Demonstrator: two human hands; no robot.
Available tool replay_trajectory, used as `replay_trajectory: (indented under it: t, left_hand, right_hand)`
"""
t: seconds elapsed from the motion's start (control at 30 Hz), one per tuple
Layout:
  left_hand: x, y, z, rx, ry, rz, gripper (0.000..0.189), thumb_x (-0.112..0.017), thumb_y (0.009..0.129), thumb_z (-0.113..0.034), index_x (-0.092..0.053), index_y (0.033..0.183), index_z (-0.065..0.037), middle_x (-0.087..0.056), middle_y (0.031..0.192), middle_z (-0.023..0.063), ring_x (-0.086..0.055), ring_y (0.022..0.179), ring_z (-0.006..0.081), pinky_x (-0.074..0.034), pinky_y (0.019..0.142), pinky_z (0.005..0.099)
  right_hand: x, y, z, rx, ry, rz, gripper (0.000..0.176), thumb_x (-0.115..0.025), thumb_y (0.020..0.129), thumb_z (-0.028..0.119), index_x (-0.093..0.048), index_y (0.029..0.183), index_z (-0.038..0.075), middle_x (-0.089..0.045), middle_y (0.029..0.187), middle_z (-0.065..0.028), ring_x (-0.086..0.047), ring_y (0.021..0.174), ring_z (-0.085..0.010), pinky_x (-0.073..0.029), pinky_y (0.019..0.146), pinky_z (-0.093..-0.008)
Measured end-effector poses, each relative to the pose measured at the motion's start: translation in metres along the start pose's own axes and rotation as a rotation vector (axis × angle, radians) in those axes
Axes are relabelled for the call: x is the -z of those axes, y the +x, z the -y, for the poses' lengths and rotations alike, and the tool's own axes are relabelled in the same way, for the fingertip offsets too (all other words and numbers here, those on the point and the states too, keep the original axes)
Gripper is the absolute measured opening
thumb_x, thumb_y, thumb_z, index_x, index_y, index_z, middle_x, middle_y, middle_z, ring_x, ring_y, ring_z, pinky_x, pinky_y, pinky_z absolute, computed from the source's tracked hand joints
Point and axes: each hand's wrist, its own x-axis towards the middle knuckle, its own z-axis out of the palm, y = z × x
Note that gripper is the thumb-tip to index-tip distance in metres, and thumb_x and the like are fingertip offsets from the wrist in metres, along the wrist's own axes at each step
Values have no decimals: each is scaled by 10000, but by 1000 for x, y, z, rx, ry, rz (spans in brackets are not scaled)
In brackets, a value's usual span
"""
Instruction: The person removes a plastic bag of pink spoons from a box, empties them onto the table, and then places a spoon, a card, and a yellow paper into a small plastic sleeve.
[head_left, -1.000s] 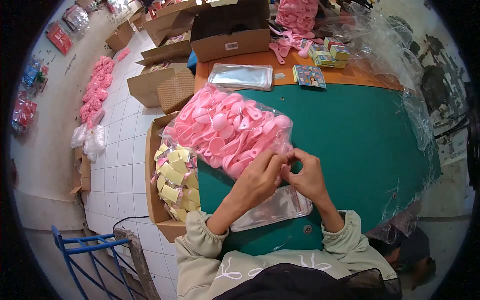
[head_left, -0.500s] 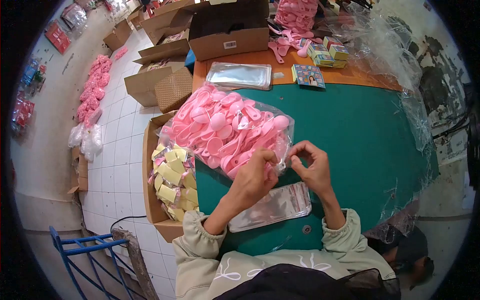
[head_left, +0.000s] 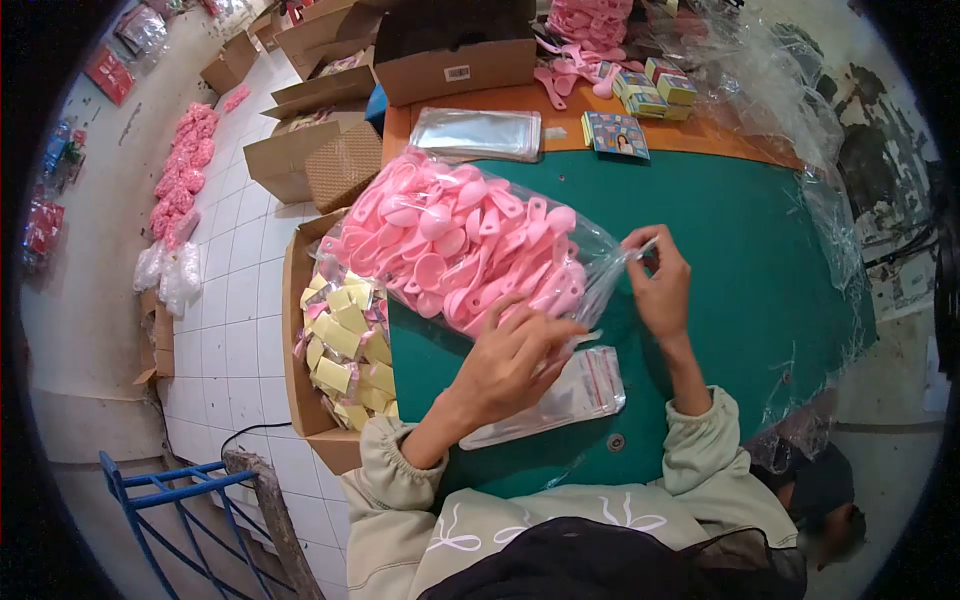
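Note:
A clear plastic bag full of pink spoons [head_left: 450, 245] lies on the green table top [head_left: 720, 260]. My right hand [head_left: 660, 285] pinches the gathered end of this bag at its right side. At the bag's lower edge, my left hand [head_left: 510, 360] is closed, with a small pale strip sticking out from its fingers; what it is I cannot make out. Below my left hand lies a stack of clear plastic sleeves [head_left: 580, 395], partly covered by that hand.
An open carton [head_left: 300, 340] of yellow-carded packets stands left of the table. Silvery sleeves [head_left: 475, 133], card stacks [head_left: 640, 93], loose pink spoons [head_left: 565, 75] and a brown box [head_left: 455, 72] are at the back. A blue metal frame [head_left: 180, 495] stands lower left.
My right hand has moved right and up, drawing the bag's end out. My left hand has come away from that end, slightly lower, with the pale strip now showing.

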Motion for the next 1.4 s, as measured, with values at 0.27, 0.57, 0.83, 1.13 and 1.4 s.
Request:
replay_trajectory:
  t: [0.27,0.57,0.83,1.13,1.4]
  left_hand:
    - [47,-45,-18,79,58,27,391,-650,640,8,-590,1012,-97,-584,965,87,-564,978,262,-304,999,503]
    - [85,-24,89,499,522,-645,396,-573,862,-232,-475,1179,-16,-427,1237,177,-422,1159,330,-389,932,402]
    - [132,-43,210,911,-229,-522,594,-523,876,-447,-473,1195,52,-530,1153,148,-513,1056,224,-413,885,309]
    - [104,-31,226,877,-789,-523,250,-591,871,-203,-629,942,34,-623,861,43,-560,732,101,-465,660,246]
    - [97,19,200,496,-964,-878,205,-501,928,-213,-582,964,-28,-604,801,43,-571,663,116,-486,557,245]
  right_hand:
    - [64,-60,25,118,-206,403,274,-618,742,-1,-524,999,9,-571,900,-122,-584,782,-233,-473,709,-319]
    - [56,-101,17,-98,-196,446,199,-636,743,33,-603,937,4,-588,821,-136,-585,744,-263,-475,684,-331]
    - [235,-63,-50,-239,-334,3,278,-560,780,-19,-567,1057,-1,-591,1036,-138,-607,850,-227,-479,755,-309]
    - [63,-53,-4,-414,352,360,618,-581,862,131,-262,1389,83,-518,1156,-201,-608,872,-176,-519,701,-283]
    - [12,17,6,-284,200,559,503,-592,858,130,-374,1308,67,-576,973,-71,-562,814,-114,-501,690,-257]
